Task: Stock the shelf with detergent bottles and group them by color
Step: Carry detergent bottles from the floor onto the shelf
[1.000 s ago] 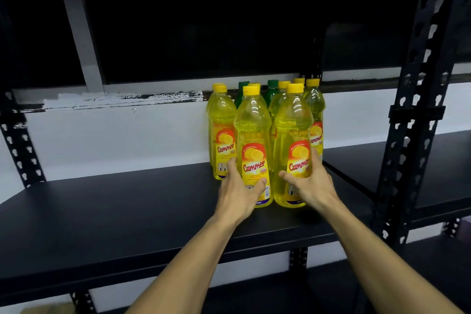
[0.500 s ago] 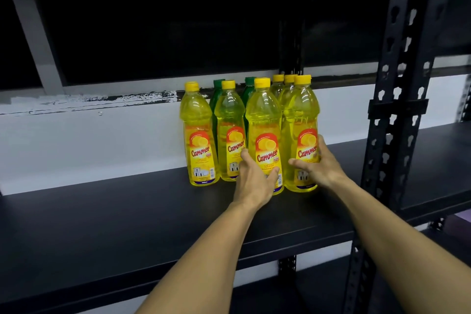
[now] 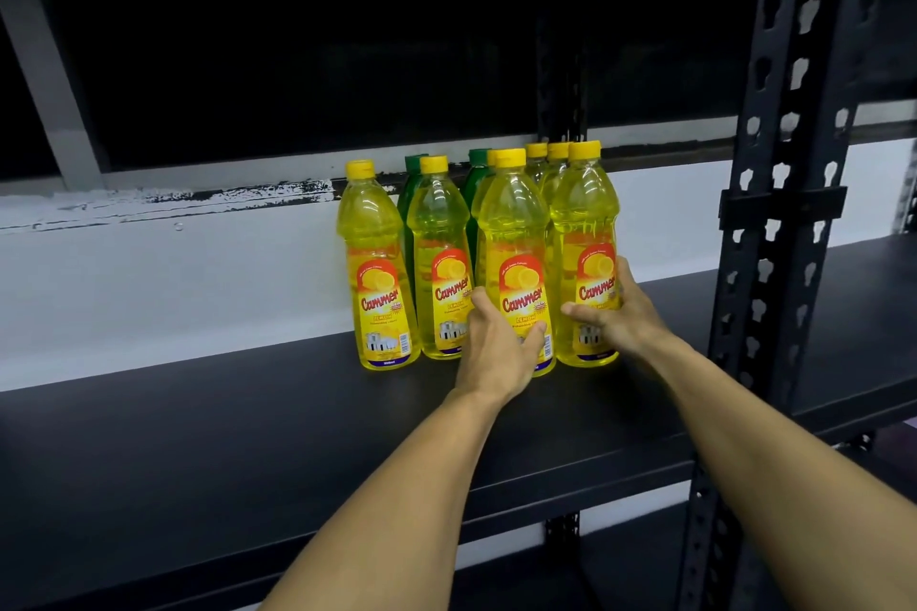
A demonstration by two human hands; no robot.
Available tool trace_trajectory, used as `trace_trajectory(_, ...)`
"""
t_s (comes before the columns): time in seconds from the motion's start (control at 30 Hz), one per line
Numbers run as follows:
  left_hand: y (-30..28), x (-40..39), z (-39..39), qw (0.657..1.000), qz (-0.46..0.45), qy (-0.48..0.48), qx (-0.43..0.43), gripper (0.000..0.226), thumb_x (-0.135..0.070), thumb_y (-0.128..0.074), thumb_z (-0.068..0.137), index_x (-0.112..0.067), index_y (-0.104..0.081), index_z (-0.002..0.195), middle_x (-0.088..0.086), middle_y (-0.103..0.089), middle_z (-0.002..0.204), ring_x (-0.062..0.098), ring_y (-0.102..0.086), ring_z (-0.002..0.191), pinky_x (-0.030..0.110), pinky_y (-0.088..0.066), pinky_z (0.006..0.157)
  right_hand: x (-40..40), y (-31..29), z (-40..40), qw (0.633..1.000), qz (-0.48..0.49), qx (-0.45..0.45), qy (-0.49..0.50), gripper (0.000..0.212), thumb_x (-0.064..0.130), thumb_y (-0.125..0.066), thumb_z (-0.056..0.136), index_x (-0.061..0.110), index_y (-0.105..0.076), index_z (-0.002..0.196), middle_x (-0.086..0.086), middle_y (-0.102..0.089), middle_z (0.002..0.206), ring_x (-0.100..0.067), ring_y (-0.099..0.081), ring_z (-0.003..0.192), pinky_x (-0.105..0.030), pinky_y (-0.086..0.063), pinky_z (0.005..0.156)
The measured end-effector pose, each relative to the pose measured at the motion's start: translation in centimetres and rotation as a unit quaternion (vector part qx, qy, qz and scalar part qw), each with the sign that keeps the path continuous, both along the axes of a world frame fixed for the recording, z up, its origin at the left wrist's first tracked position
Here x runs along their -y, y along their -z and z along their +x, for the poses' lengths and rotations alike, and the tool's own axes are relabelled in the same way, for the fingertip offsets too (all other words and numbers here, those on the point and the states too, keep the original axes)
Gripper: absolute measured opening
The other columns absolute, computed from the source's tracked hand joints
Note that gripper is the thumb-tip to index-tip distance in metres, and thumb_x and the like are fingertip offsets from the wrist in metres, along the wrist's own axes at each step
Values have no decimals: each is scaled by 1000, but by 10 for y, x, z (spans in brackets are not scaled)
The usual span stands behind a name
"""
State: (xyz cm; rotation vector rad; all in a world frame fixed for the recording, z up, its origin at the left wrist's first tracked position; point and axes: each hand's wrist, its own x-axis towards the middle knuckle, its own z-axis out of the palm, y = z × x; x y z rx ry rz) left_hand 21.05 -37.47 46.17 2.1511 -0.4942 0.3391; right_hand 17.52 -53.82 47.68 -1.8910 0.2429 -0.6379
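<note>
Left arm: bare forearm reaching forward and up from the lower centre, wrist straight.
Left hand [image 3: 498,346]: back toward the camera, fingers and thumb curled round the lower part of a yellow bottle [image 3: 516,258].
Right arm: bare forearm entering from the lower right, angled left.
Right hand [image 3: 615,313]: wrapped round the neighbouring right bottle [image 3: 585,238], thumb lying across its label.

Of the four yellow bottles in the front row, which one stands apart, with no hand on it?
The leftmost yellow bottle; a gap separates it from the others.
</note>
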Motion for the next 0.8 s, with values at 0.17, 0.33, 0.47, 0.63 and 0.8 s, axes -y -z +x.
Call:
trace_trajectory(0.17,1,-1,2,1000,7,3,15,85,-42,-65,91,-14,-9,148,9,-42,139,24,-52,121,29,-46,86,-1,0,0,1000,17,13,-12,68,20,-78,80,26,-35,132,5,-57,112,-17,-55,100,-31,-44,79)
trace_trajectory(0.33,2,-3,3,999,20,6,34,87,-45,-64,90,-12,-10,150,10,-42,142,25,-51,123,33,-47,91,-2,0,1,999,23,20,-18,70,18,-78,80,24,-34,134,4,-57,114,-18,-56,100,-30,-44,77)
trace_trajectory(0.47,2,-4,5,999,23,8,33,90,-47,-65,89,-11,-10,150,10,-41,144,27,-49,127,36,-48,94,-1,0,2,1000,22,18,-13,69,18,-78,80,25,-35,133,4,-57,113,-17,-55,98,-25,-45,69)
trace_trajectory(0.63,3,-2,6,999,16,8,40,89,-46,-68,87,-11,-14,147,10,-43,140,27,-50,126,36,-49,94,1,3,5,999,12,26,21,67,21,-80,78,26,-38,129,3,-59,112,-21,-57,100,-34,-47,80)
trace_trajectory(0.8,4,0,8,999,19,6,40,90,-48,-68,86,-13,-12,148,10,-43,141,26,-50,125,36,-50,94,4,5,8,999,-4,21,30,70,22,-81,77,27,-38,131,1,-60,116,-23,-59,103,-42,-50,89)
